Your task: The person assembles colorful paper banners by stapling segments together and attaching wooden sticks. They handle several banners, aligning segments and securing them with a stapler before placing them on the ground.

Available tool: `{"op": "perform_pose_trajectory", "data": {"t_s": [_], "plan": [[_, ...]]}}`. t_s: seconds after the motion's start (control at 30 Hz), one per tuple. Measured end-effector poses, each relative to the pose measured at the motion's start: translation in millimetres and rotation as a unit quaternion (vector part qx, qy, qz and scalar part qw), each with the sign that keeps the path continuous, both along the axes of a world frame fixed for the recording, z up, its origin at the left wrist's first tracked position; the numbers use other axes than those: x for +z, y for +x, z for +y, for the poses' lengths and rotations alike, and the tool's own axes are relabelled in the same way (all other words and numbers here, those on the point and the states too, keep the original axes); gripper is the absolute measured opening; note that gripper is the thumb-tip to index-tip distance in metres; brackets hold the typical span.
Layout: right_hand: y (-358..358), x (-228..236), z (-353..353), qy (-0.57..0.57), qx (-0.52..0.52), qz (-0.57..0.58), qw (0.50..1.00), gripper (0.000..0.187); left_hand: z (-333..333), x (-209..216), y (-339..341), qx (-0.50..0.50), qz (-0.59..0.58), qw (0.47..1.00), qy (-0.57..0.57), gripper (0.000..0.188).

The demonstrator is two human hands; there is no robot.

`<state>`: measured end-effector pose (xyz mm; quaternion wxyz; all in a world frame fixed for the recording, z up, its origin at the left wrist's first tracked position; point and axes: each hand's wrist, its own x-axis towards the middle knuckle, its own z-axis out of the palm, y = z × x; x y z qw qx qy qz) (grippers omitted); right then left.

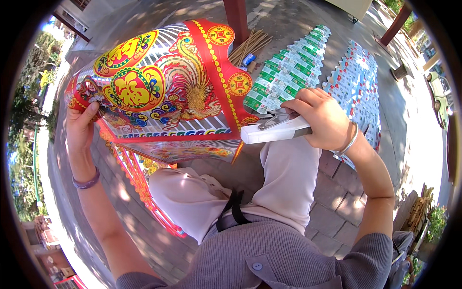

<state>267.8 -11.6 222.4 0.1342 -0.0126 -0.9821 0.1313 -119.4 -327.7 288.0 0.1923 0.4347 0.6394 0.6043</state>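
My left hand [82, 123] grips the left edge of a large decorated paper sheet [168, 82], red with yellow medallions and a phoenix pattern, held up over my knees. My right hand [322, 118] is closed around a white stapler [274, 129] with a metal top, its nose at the sheet's lower right red border. More printed red and yellow paper [139, 178] hangs below the sheet toward the brick paving. I wear a purple bracelet on the left wrist and a silver bangle on the right.
Rows of green-and-white printed paper [284, 72] and blue-and-white printed paper [358, 77] lie spread on the paving ahead. A bundle of thin sticks [250, 44] lies by a red post [237, 17]. My knees in pale trousers [284, 178] are below.
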Motion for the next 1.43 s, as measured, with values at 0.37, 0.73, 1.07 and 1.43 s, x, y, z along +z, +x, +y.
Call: {"op": "perform_pose_trajectory", "data": {"t_s": [0.37,0.73,1.07,1.43], "plan": [[-26.8,-8.4,-4.5,0.056,-0.041,0.016,0.997,0.036,0.3,10.3,0.1,0.004,0.05,0.998,0.03,0.036],[-169.5,48.9,-16.5,-0.042,0.065,0.176,0.981,0.029,-128.9,88.5,-45.2,0.26,0.059,0.959,-0.096,0.058],[-252.5,81.4,-74.8,-0.423,0.172,0.0,0.89,0.029,-230.2,10.5,19.4,0.1,-0.059,0.983,0.142,0.067],[-403.5,101.9,-144.9,-0.543,0.134,0.038,0.828,0.046,-264.9,7.1,-61.7,0.206,-0.098,0.953,0.198,0.047]]}}
